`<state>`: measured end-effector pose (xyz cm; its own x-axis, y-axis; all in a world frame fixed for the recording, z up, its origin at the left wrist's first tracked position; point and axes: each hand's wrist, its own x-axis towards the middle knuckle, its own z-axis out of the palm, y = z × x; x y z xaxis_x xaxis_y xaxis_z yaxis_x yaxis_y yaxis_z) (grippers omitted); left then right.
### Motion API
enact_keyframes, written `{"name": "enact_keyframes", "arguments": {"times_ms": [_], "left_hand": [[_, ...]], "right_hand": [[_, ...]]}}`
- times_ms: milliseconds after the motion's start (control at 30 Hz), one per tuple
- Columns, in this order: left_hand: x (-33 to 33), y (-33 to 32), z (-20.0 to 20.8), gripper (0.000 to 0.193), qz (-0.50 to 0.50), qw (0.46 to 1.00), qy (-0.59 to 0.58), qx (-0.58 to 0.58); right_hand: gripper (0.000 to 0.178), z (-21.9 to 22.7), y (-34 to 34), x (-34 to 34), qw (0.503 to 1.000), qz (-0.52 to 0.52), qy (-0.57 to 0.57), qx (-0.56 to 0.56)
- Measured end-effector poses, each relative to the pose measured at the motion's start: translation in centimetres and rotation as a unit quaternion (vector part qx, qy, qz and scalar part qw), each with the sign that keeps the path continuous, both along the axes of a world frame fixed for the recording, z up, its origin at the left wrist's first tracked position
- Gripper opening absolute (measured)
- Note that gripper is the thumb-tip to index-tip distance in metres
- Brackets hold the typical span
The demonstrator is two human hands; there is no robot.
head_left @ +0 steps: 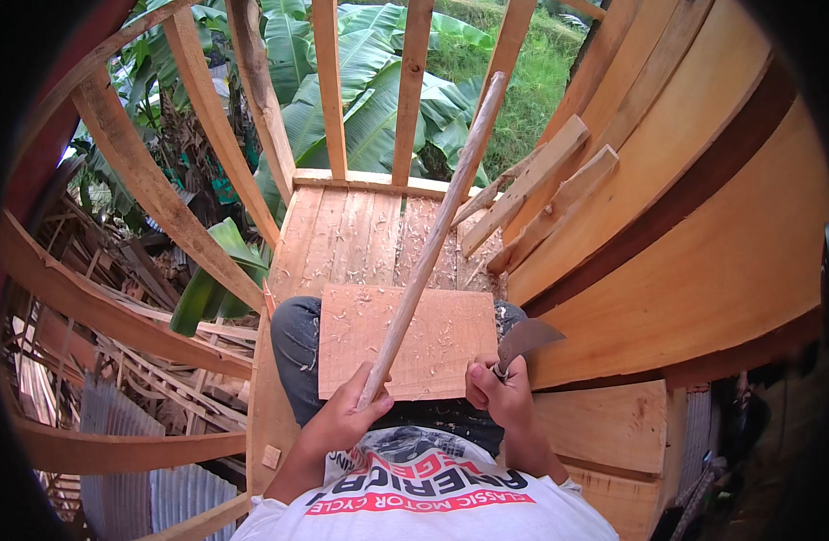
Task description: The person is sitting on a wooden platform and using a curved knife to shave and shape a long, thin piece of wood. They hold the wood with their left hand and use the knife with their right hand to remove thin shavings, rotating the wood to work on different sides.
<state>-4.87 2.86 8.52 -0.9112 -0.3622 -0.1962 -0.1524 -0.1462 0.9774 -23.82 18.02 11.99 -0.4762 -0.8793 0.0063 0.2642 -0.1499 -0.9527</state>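
My left hand (349, 413) is closed around the lower end of a long, roughly round wooden stick (430, 243). The stick slants up and away to the right, and its far end reaches the height of the railing. In my right hand (506, 395) is a knife with a short, broad, curved blade (529, 339); the fist wraps its handle and hides most of it. The blade points up and to the right, apart from the stick. Across my lap lies a flat rectangular wooden board (423, 335), sprinkled with shavings, under the stick and between my hands.
Shavings lie on the plank floor (351, 234) ahead. Rough wood pieces (527, 185) lean against the wooden wall (676, 288) at right. A slatted railing (329, 90) stands ahead and curves left; beyond are banana leaves and piled timber. A small wood block (271, 456) sits at lower left.
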Motion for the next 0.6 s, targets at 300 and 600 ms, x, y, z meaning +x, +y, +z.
{"name": "enact_keyframes", "arguments": {"times_ms": [300, 600], "left_hand": [[-2.1, 1.8, -0.7, 0.043, 0.055, 0.974, -0.125, -0.180], [-3.1, 3.1, -1.6, 0.062, 0.096, 0.938, -0.140, -0.302]], "right_hand": [[0.034, -3.4, -5.0, -3.0, 0.994, -0.079, -0.069, 0.027], [0.020, -4.6, -5.6, -2.9, 0.984, -0.112, -0.129, 0.054]]}}
